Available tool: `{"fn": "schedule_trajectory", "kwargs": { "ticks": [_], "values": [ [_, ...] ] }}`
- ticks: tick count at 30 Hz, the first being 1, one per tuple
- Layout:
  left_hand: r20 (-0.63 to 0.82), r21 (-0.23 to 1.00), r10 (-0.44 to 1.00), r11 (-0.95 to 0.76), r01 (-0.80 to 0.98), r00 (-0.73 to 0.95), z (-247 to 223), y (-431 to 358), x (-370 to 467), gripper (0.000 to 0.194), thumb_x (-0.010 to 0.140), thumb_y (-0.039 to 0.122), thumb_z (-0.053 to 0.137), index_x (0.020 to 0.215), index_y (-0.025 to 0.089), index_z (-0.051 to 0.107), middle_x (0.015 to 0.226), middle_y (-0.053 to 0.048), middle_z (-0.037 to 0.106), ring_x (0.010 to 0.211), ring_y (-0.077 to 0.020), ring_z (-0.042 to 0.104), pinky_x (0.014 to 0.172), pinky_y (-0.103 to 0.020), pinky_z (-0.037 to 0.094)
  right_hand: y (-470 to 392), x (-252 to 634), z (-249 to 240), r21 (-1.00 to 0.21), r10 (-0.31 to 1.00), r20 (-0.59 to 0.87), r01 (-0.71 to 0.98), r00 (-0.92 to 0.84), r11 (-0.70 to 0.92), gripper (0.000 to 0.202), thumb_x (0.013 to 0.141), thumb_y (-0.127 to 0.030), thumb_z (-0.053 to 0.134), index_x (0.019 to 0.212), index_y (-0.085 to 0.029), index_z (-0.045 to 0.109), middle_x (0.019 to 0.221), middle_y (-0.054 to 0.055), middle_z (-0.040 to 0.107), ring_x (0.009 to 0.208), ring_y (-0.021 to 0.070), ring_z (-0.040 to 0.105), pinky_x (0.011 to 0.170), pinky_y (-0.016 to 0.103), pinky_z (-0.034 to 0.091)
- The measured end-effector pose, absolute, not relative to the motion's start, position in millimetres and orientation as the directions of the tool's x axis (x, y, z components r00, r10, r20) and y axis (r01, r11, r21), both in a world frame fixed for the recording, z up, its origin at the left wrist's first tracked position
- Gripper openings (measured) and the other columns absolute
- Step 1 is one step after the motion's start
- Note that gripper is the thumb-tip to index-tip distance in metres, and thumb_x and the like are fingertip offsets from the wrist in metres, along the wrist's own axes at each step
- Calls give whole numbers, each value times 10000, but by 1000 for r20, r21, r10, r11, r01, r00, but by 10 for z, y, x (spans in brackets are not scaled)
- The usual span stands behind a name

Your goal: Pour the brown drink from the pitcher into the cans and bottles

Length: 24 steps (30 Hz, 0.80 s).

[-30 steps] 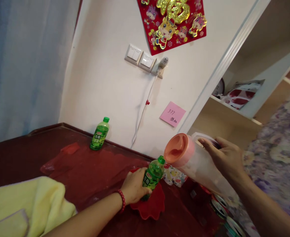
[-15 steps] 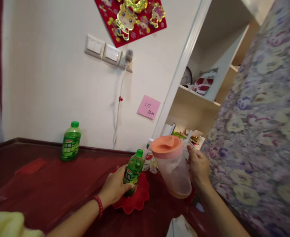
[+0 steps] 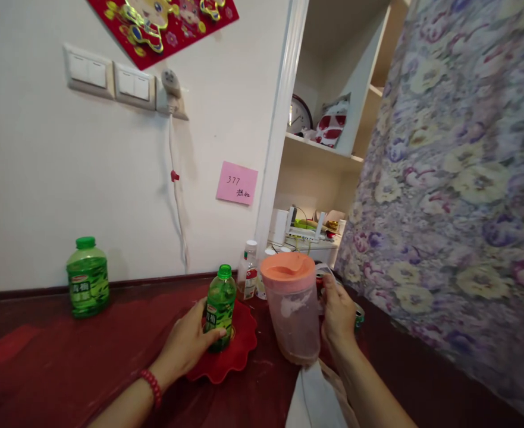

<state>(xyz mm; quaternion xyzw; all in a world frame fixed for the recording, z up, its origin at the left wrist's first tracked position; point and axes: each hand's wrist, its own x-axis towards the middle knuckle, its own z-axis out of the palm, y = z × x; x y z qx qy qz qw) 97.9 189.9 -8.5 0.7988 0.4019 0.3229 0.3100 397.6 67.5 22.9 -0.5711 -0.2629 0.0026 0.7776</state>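
My left hand (image 3: 188,339) is wrapped round a small green drink bottle (image 3: 222,300), which stands upright over a red scalloped plate (image 3: 242,339). A green cap or neck tops this bottle; I cannot tell which. On the right, my right hand (image 3: 338,309) grips the handle of a clear plastic pitcher (image 3: 292,321). Its orange lid (image 3: 288,267) is on, and the pitcher is nearly upright, with a little brownish liquid at its bottom. Whether its base touches the table is not clear.
A larger green bottle (image 3: 87,279) stands by the wall on the left. Behind the plate are a clear labelled bottle (image 3: 247,273) and white containers. Pale cloth or paper (image 3: 317,398) lies at the front. A floral curtain (image 3: 444,208) hangs right, beside shelves with a router (image 3: 304,232).
The pitcher has gone from tilted to nearly upright, with my right hand still on its handle. My left hand keeps hold of the small bottle. The camera view has turned.
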Motion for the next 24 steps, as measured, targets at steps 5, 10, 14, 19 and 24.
{"fn": "schedule_trajectory", "kwargs": {
  "ticks": [5, 10, 14, 19, 24],
  "values": [
    [266, 776, 833, -484, 404, 485, -95, 1902, 981, 647, 782, 444, 681, 1384, 229, 577, 1386, -127, 753, 1293, -374, 688, 1103, -475, 503, 630, 3986, 412, -882, 343, 443, 333, 828, 333, 760, 664, -935, 765, 594, -217, 526, 539, -43, 449, 555, 130, 380, 516, 276, 280],
    [268, 769, 834, -487, 414, 482, -60, 1870, 983, 633, 782, 454, 668, 1360, 211, 588, 1359, -132, 762, 1279, -379, 693, 1093, -483, 509, 673, 3960, 351, -887, 333, 415, 296, 847, 354, 748, 705, -940, 732, 629, -226, 523, 546, -53, 433, 554, 131, 370, 520, 277, 290],
    [269, 779, 835, -482, 401, 480, -37, 1862, 988, 654, 775, 455, 681, 1376, 215, 591, 1381, -130, 755, 1258, -382, 703, 1055, -476, 536, 741, 3896, 189, -885, 289, 368, 236, 884, 402, 752, 682, -961, 721, 640, -236, 522, 537, -52, 431, 541, 134, 369, 506, 284, 301],
    [273, 766, 835, -489, 417, 477, -100, 1911, 986, 657, 793, 464, 692, 1391, 208, 600, 1357, -128, 768, 1248, -381, 711, 1046, -466, 549, 774, 3775, 82, -860, 269, 318, 157, 909, 486, 757, 657, -971, 723, 657, -261, 461, 533, -68, 401, 515, 126, 352, 484, 280, 299],
    [309, 776, 818, -512, 368, 485, -166, 1947, 986, 647, 803, 436, 703, 1398, 206, 594, 1408, -126, 739, 1295, -356, 690, 1094, -455, 529, 767, 3738, -3, -848, 288, 275, 90, 917, 523, 767, 619, -957, 764, 696, -246, 489, 573, -71, 405, 541, 117, 350, 496, 266, 302]
  ]
}}
